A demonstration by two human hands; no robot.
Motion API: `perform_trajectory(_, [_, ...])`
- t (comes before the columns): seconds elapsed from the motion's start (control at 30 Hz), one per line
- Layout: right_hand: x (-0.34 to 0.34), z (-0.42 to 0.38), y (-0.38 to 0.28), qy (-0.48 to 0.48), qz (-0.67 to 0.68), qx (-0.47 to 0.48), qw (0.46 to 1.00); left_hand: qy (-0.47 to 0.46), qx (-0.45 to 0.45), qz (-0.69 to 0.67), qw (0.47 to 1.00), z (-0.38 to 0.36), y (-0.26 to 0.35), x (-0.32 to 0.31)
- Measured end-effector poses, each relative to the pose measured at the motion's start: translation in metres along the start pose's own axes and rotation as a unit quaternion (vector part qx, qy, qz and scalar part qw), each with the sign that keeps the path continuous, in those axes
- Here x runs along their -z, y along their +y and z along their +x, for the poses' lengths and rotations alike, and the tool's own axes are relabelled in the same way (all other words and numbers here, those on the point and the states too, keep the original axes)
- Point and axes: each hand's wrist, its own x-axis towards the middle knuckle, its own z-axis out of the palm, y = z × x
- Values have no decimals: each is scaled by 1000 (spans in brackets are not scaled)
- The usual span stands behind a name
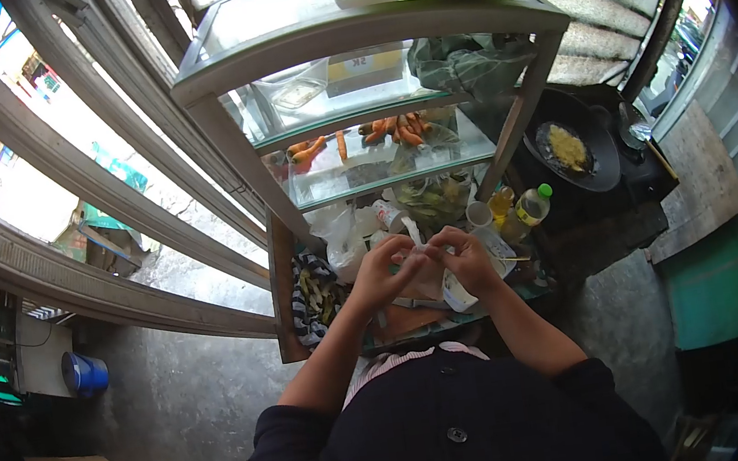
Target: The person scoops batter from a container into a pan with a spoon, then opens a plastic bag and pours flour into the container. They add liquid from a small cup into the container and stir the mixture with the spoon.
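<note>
In the head view, my left hand (385,273) and my right hand (467,261) meet above the cart's worktop. The fingers of both are pinched on a thin whitish plastic bag (412,229), whose gathered end sticks up between them. Its lower part is hard to make out behind my hands. Close to my right hand are a white tray (460,295), a clear plastic cup (478,213) and a bottle with a green cap (533,207). A white plastic bag (342,238) and a white cup with red print (388,216) lie beyond my left hand.
Carrots (402,127) lie on a glass shelf of the display case (366,21). A wok (572,146) with food frying in oil stands on the stove at right. Patterned cloth (313,297) lies at the worktop's left. A blue bucket (84,373) stands on the floor.
</note>
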Motion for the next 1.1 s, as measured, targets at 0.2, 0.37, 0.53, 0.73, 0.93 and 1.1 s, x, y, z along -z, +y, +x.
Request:
perform_trajectory(0.2, [6, -17, -15, 46, -51, 43, 997, 44, 136, -306, 941, 7, 13, -32])
perform_trajectory(0.37, [10, -33, -22, 27, -72, 47, 996, 93, 23, -56, 994, 8, 13, -58])
perform_trajectory(0.53, [26, -34, -9, 52, -27, 46, 997, 172, -1, -212, 962, 2, 3, -68])
perform_trajectory(0.73, [60, -28, 8, 112, 90, -23, 989, -63, 119, -248, 959, 1, 17, -91])
perform_trajectory(0.93, [79, -30, 2, 78, 129, -82, 985, 71, 130, -92, 985, -6, 7, -155])
perform_trajectory(1.1, [128, -23, 19, -70, 127, -156, 977, 63, 66, 136, 987, -9, -8, -190])
